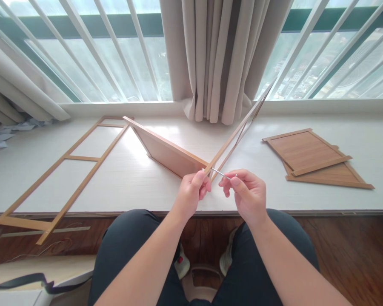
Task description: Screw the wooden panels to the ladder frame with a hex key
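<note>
My left hand [194, 189] is closed around the corner where a wooden shelf panel [170, 149] meets a long wooden side frame [231, 140]. The panel slants away to the left, and the frame rises to the far right toward the window. In my right hand [247, 193], a thin metal hex key [221, 173] is pinched between thumb and fingers. Its far tip reaches the outer face of the frame near the corner. Whether it sits in a screw head is too small to tell.
A second wooden side frame [79, 180] lies on the left of the white sill [140, 199], its near end past the edge. Two wooden panels [301, 151] overlap at the right. A curtain [207, 63] hangs behind. A box with a black strap [35, 280] stands at lower left.
</note>
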A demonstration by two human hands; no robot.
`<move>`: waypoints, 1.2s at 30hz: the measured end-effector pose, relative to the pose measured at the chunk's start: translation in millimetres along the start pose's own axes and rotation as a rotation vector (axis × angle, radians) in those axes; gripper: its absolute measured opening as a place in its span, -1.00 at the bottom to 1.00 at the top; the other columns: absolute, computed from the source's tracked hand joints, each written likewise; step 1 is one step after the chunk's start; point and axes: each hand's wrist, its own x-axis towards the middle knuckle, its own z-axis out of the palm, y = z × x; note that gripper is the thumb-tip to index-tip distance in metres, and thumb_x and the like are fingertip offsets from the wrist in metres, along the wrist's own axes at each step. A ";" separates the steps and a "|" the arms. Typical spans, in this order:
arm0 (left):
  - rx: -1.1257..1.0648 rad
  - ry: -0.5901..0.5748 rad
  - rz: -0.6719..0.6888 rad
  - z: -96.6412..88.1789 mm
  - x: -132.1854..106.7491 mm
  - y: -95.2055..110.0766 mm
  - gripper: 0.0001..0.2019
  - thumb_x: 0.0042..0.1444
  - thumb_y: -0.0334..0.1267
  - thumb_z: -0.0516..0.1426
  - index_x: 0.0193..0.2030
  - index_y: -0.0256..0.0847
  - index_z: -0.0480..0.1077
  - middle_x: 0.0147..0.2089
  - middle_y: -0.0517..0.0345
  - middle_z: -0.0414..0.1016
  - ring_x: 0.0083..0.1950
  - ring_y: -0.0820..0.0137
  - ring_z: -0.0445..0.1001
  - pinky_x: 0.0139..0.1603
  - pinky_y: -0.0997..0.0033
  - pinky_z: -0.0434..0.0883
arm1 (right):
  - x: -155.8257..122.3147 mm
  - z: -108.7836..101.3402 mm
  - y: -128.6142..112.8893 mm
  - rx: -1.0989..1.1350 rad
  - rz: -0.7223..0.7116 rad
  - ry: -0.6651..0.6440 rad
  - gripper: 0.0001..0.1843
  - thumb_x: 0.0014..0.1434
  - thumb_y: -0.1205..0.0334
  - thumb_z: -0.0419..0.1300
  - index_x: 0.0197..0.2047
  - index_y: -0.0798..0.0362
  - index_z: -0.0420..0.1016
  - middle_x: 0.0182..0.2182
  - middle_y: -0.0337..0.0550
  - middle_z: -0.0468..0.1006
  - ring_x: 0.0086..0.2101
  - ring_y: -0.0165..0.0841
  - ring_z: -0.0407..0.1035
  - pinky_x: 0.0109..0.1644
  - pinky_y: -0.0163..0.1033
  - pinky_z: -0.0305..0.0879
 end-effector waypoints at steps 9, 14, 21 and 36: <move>0.002 -0.008 -0.019 1.7 -0.2 2.8 -0.24 0.10 0.52 0.03 -0.59 -0.23 0.40 -0.70 0.23 0.16 -0.62 0.49 0.11 -0.49 0.37 0.08 | 1.5 0.7 -0.1 0.045 0.025 0.002 -0.80 0.26 0.04 0.41 -0.20 -0.01 0.74 -0.44 -0.13 0.66 -0.48 -0.38 0.46 -0.48 -0.30 0.36; 0.006 -0.017 -0.013 1.6 -0.2 1.6 -0.25 0.13 0.50 0.01 -0.59 -0.22 0.38 -0.71 0.22 0.16 -0.61 0.47 0.13 -0.47 0.36 0.09 | 2.3 3.4 -2.2 0.101 0.082 -0.001 -0.76 0.23 0.01 0.41 -0.24 0.02 0.72 -0.50 -0.13 0.63 -0.51 -0.38 0.42 -0.51 -0.30 0.33; 0.012 -0.021 -0.013 2.0 -1.1 3.3 -0.26 0.15 0.49 0.00 -0.60 -0.21 0.37 -0.70 0.21 0.16 -0.59 0.47 0.13 -0.46 0.35 0.09 | 2.9 7.3 -7.4 0.174 0.144 -0.004 -0.75 0.21 0.02 0.41 -0.27 0.04 0.72 -0.54 -0.17 0.60 -0.59 -0.44 0.38 -0.54 -0.34 0.26; 0.013 -0.027 -0.017 2.1 0.1 1.9 -0.25 0.12 0.52 -0.01 -0.59 -0.20 0.36 -0.70 0.21 0.15 -0.60 0.47 0.12 -0.48 0.34 0.05 | 3.5 8.4 -9.7 0.180 0.204 0.000 -0.76 0.20 0.05 0.36 -0.31 0.06 0.70 -0.57 -0.17 0.58 -0.60 -0.42 0.36 -0.57 -0.33 0.24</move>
